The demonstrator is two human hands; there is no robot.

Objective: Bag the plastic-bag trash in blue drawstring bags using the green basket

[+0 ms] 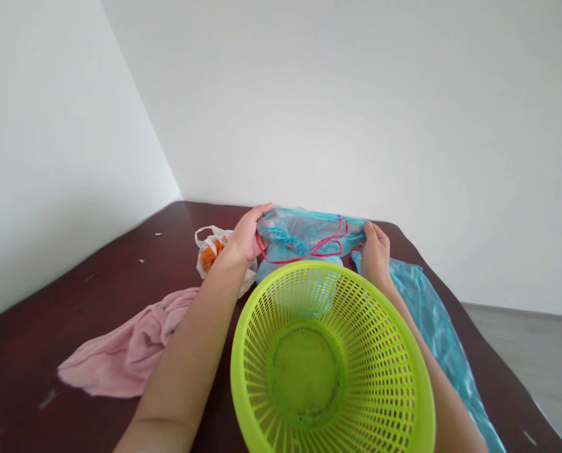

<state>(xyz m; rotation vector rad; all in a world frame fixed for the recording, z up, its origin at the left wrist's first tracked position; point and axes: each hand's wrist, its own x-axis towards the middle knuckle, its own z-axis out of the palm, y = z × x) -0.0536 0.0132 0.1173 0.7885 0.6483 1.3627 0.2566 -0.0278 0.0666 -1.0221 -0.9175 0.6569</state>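
A translucent blue drawstring bag (304,229) with a red drawstring (325,242) is stretched between my two hands beyond the basket. At its left end, my left hand (251,234) is closed on the plastic. My right hand (376,251) pinches the opposite end, thumb on top. Between my forearms a green slotted plastic basket (309,371) shows its inside, with nothing in it. Its far rim hides part of more blue plastic below the bag.
A white plastic bag (205,242) with orange contents stands behind my left wrist. The pink cloth (139,346) lies crumpled on the dark red table (96,302). Another blue plastic bag (432,314) stretches along the right side. White walls (332,107) border the table.
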